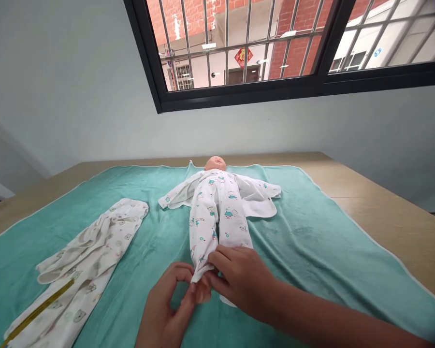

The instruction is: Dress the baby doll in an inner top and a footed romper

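A baby doll (216, 163) lies on its back on a teal blanket (148, 261), its head toward the wall. It has on a white printed jacket (261, 195), spread open at both sides, and white printed pants (203, 232). My left hand (170, 302) pinches the left edge of one pant cuff between thumb and fingers. On the cuff's other side, my right hand (239, 280) grips the same hem and covers part of the second leg. Between my hands, the doll's bare foot (203, 290) shows just below the hem.
To the left lies a folded white printed baby garment (90, 246) with a yellow tape measure (39, 311) across its lower part. The blanket covers most of a wooden table (358, 208). Behind stands a grey wall (217, 133) under a barred window (239, 99).
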`<state>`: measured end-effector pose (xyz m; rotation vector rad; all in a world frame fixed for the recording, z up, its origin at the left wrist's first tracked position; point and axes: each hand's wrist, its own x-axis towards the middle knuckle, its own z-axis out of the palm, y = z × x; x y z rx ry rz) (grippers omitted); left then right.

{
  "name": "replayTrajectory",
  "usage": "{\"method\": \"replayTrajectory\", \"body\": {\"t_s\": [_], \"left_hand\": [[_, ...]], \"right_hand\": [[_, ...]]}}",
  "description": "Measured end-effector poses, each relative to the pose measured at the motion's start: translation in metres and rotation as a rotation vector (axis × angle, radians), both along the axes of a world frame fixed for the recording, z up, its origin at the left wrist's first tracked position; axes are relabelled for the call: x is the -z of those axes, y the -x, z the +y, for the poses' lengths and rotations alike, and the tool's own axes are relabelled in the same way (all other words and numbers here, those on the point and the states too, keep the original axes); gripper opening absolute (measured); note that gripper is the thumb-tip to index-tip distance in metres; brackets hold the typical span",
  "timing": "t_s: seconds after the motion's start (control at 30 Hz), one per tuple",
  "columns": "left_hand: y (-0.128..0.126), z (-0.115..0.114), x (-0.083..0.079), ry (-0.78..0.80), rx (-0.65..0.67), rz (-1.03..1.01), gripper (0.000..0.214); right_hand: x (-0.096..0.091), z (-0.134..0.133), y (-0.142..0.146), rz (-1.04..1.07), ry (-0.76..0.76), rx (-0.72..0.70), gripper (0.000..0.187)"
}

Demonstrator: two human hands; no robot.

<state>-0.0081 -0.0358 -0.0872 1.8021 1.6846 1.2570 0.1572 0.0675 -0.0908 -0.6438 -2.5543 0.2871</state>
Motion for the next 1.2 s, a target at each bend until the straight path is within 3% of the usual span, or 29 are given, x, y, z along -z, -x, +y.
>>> {"method": "replayTrajectory", "body": {"t_s": [0.13,0.27,0.4,0.47,0.57,0.7,0.87,1.03,1.13,1.2], "left_hand": [[0.003,-0.005,0.009,0.022,-0.021,0.000,0.020],[0.005,-0.009,0.017,0.004,-0.028,0.056,0.006],[-0.003,-0.006,0.023,-0.006,0.013,0.110,0.026],[-0.010,-0.002,0.026,-0.006,-0.014,0.085,0.020],[-0.017,0.003,0.029,0.007,-0.055,-0.005,0.005],[-0.017,0.008,0.032,0.084,-0.077,-0.124,0.013],[-0.011,0.008,0.028,0.122,-0.065,-0.216,0.023],[-0.010,0.005,0.024,0.086,-0.042,-0.061,0.021],[-0.008,0.001,0.028,0.024,-0.091,0.076,0.021],[-0.003,-0.002,0.032,-0.014,-0.129,0.218,0.017]], "right_hand": [[0.009,0.001,0.003,0.076,0.000,-0.017,0.008],[0.009,-0.003,-0.002,0.241,0.222,-0.079,0.008],[0.002,-0.007,-0.002,0.388,0.441,-0.130,0.013],[0.001,-0.008,0.000,0.390,0.491,-0.098,0.013],[0.006,-0.012,0.003,0.352,0.412,-0.086,0.015],[0.017,-0.013,0.005,0.268,0.178,-0.115,0.015],[0.015,-0.016,0.002,0.046,0.081,-0.038,0.007],[0.008,-0.021,0.002,-0.102,0.049,-0.061,0.010],[0.009,-0.021,0.003,-0.110,0.054,-0.047,0.016],[0.010,-0.021,0.003,-0.104,0.027,-0.024,0.010]]}}
